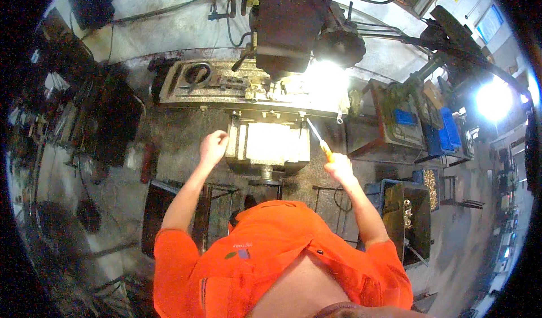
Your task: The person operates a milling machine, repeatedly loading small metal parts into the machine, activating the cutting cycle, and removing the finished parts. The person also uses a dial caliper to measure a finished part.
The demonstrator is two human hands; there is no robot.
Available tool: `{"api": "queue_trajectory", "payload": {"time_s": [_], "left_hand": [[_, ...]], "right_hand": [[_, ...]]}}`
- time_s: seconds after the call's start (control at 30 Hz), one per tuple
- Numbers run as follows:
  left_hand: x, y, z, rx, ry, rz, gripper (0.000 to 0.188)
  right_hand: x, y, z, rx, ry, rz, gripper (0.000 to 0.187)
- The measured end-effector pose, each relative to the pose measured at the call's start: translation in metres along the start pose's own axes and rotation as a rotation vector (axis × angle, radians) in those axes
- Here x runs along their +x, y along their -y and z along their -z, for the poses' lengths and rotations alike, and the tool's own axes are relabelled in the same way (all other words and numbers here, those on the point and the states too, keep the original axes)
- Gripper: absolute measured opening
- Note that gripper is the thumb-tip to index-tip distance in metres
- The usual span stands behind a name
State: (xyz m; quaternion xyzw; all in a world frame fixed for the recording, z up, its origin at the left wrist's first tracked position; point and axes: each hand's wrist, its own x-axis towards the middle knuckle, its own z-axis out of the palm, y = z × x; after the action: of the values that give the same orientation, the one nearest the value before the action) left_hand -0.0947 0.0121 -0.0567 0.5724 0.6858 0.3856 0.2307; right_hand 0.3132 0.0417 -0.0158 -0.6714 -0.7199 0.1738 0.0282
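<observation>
My right hand (340, 168) is closed around the yellow handle of a slim tool (317, 133) with a long pale metal shaft. Whether it is a file or a screwdriver I cannot tell. The shaft points away from me and to the left, its tip near the front edge of a milling machine's table (186, 95). My left hand (213, 148) hovers beside the left side of the bright block (270, 141) below that table. Its fingers are curled in, and whatever they hold, if anything, is hidden. Metal fixtures (262, 89) sit mid-table, under the dark machine head (288, 27).
A bright lamp (327, 78) glares over the table's right end. Right of me stands a deep bin (403, 196) with metal parts, next to a blue crate (426, 182) of small pieces. A metal cabinet (389, 117) and blue trays (449, 129) lie beyond. A dark container (169, 205) stands at left.
</observation>
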Motion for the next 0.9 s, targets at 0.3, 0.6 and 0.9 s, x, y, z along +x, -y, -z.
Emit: {"api": "queue_trajectory", "payload": {"time_s": [0.3, 0.6, 0.9], "left_hand": [[-0.03, -0.022, -0.03, 0.215, 0.565, -0.116, 0.03], [-0.064, 0.03, -0.003, 0.301, 0.605, -0.033, 0.036], [-0.055, 0.011, -0.007, 0.257, 0.714, -0.025, 0.038]], "right_hand": [[0.061, 0.103, 0.001, -0.033, 0.053, 0.25, 0.034], [0.084, 0.083, 0.01, 0.051, 0.045, 0.009, 0.04], [0.09, 0.104, 0.011, 0.136, 0.068, -0.023, 0.039]]}}
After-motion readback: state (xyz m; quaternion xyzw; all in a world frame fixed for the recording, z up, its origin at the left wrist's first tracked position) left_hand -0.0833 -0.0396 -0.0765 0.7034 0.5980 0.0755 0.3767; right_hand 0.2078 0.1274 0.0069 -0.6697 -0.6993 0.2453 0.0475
